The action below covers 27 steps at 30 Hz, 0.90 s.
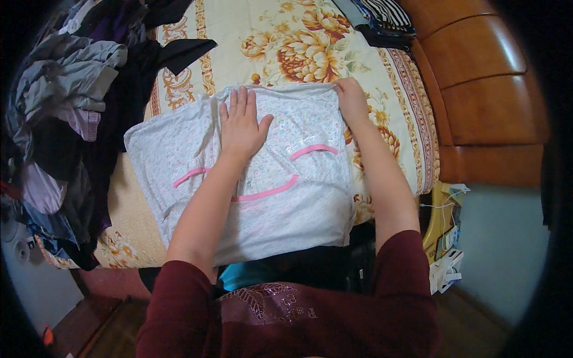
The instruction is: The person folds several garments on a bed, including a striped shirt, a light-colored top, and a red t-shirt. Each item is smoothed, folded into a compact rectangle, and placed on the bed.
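Note:
A thin white garment with a small floral print and pink trim (309,206) lies spread over the near edge of the bed. My left hand (243,125) rests palm down on its upper middle, fingers nearly straight and slightly apart, gripping nothing. At the garment's upper right corner, my right hand (351,100) pinches the cloth between thumb and fingers. The fabric has creases beside my left hand, and part of the pink trim is hidden behind my left forearm.
A heap of dark and grey clothes (71,67) covers the bed's left side. Folded clothes (385,22) lie at the far right, by a brown leather headboard (488,89). Beneath is a floral bedspread (309,49). White cables (443,206) and small items are on a yellow stand at right.

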Motion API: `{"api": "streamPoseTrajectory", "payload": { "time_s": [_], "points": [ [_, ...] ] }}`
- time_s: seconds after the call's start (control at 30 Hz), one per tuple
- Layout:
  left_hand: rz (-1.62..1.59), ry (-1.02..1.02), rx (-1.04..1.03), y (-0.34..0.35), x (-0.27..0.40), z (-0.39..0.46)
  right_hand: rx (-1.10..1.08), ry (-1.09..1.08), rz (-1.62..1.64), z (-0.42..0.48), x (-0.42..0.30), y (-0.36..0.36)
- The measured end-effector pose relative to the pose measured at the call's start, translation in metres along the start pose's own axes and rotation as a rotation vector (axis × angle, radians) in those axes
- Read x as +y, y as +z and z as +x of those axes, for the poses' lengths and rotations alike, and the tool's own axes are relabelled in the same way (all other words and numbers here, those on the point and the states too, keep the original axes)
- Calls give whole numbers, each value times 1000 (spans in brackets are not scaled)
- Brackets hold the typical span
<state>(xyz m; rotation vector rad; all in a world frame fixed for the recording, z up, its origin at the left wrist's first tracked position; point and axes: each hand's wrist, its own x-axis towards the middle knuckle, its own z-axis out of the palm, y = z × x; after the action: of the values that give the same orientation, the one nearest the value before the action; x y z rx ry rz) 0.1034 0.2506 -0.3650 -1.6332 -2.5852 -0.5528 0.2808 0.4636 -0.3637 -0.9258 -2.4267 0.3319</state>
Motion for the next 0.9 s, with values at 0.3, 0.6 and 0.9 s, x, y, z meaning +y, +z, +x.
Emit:
{"api": "streamPoseTrajectory", "payload": {
  "time_s": [0.3,0.6,0.9],
  "points": [
    [79,-42,15,-1,5,2,-829,155,-65,97,-8,-49],
    [-69,31,45,-5,0,-1,-213,-145,-67,37,-77,3],
    [-138,5,236,-75,-73,17,-246,-120,-32,34,-161,67]
  ]
}}
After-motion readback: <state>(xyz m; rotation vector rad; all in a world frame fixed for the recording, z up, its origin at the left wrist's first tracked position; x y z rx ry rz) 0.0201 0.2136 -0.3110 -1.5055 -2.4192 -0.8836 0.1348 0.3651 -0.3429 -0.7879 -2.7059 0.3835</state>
